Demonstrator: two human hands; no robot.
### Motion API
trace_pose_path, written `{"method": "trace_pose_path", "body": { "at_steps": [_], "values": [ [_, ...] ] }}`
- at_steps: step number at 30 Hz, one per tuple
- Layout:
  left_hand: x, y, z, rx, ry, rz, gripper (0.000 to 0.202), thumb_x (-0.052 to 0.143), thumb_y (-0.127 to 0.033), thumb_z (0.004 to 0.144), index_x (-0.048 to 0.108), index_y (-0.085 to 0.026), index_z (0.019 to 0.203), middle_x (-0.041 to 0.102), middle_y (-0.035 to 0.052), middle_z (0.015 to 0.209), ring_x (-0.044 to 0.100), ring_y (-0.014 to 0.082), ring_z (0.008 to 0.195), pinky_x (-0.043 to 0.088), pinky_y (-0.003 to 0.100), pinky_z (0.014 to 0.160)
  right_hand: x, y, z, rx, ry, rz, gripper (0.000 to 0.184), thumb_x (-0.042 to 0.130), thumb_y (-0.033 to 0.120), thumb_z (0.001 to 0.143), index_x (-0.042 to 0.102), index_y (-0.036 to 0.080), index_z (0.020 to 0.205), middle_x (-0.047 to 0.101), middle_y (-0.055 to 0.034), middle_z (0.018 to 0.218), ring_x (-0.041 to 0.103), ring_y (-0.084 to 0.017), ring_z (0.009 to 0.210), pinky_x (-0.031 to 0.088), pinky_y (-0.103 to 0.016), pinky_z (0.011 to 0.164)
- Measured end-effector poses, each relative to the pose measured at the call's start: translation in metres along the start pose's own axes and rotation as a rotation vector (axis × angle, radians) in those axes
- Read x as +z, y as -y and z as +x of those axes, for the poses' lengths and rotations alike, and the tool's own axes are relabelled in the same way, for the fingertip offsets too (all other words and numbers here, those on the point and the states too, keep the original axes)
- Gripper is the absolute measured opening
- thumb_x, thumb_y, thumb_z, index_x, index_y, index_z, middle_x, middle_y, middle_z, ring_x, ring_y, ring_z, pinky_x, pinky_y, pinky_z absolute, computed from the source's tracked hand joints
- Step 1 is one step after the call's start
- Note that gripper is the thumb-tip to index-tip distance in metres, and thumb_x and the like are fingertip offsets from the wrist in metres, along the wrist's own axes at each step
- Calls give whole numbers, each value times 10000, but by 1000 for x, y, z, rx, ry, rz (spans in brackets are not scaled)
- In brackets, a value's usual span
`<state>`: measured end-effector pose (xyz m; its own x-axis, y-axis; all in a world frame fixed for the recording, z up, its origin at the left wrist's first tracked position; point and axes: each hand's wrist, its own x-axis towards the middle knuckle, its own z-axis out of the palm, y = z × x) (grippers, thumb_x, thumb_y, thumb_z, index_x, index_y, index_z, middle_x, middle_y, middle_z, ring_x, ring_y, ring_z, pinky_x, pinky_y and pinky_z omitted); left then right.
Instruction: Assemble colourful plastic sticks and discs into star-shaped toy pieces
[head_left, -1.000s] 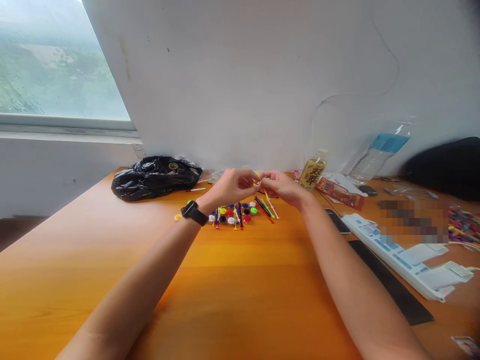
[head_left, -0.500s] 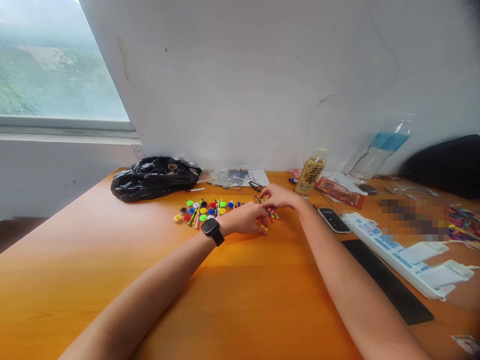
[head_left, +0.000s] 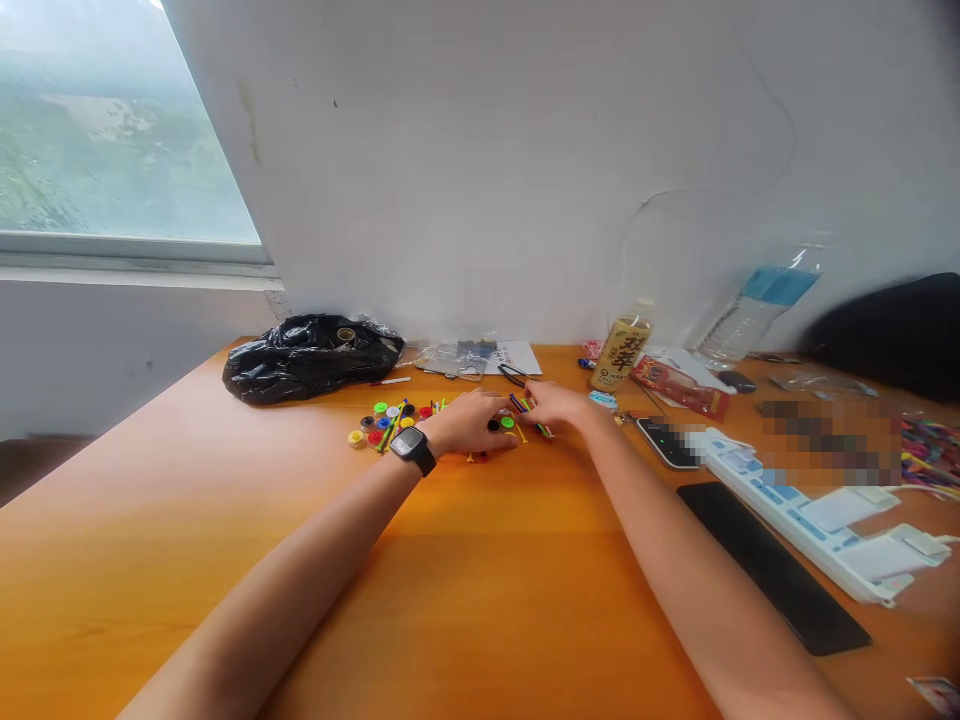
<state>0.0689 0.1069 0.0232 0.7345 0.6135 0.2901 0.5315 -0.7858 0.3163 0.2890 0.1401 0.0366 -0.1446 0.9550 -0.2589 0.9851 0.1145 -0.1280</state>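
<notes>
Several round coloured plastic discs point(head_left: 382, 423), like small spools or caps, are grouped on the wooden table, with thin coloured plastic sticks point(head_left: 394, 424) lying among them. My left hand point(head_left: 472, 422), with a black watch at its wrist, reaches over the discs with its fingers stretched to the right and covers part of the group. A green disc point(head_left: 508, 423) shows by its fingertips. My right hand point(head_left: 556, 405) is bent down with its fingers together, touching a small bunch of sticks point(head_left: 536, 424) at the right end; its grip is partly hidden.
A black plastic bag point(head_left: 311, 358) lies at the back left, with clear packaging point(head_left: 457, 358) beside it. To the right stand a yellow-labelled bottle point(head_left: 622, 350) and a large clear bottle point(head_left: 765, 310). Nearer are a white power strip point(head_left: 802, 520) and a dark slab point(head_left: 772, 570).
My left hand has shifted left and flattened over the discs, uncovering the green disc and sticks by its fingertips. My right hand has moved slightly right, apart from the left.
</notes>
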Motion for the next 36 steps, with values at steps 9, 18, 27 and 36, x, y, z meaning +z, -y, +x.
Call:
{"method": "trace_pose_path", "body": {
  "at_steps": [9, 18, 27, 36],
  "values": [
    [-3, 0, 0, -8, 21, -43, 320, 706, -469, 904, 755, -219, 1099, 771, 71, 941, 718, 232, 857, 473, 276, 737, 3, -1, 3, -86, 0, 29, 377, 752, 369, 830, 637, 203, 1149, 728, -116, 1113, 710, -269, 957, 502, -289, 697],
    [-2, -1, 0, -10, 33, -71, 280, 696, -386, 893, 781, -233, 1112, 775, 56, 926, 718, 215, 847, 495, 266, 776, 0, 6, -3, -98, 51, 59, 390, 799, 196, 731, 629, 203, 1082, 746, -90, 980, 716, -246, 822, 459, -276, 600],
    [-12, -6, 0, 6, 63, -87, 248, 698, -387, 913, 760, -225, 1090, 771, 57, 856, 733, 224, 813, 505, 268, 734, -10, 17, -17, -140, 179, 160, 356, 813, 288, 787, 625, 217, 1082, 776, -32, 906, 733, -199, 741, 482, -243, 592],
    [-80, 36, -38, -144, -135, -137, 411, 557, -497, 1020, 738, -210, 1252, 774, 95, 1207, 730, 237, 1082, 554, 321, 950, -15, 8, -33, -275, -275, 270, 319, 495, 437, 1055, 655, 202, 1200, 729, -131, 1237, 687, -274, 1098, 523, -355, 939]
  ]
}}
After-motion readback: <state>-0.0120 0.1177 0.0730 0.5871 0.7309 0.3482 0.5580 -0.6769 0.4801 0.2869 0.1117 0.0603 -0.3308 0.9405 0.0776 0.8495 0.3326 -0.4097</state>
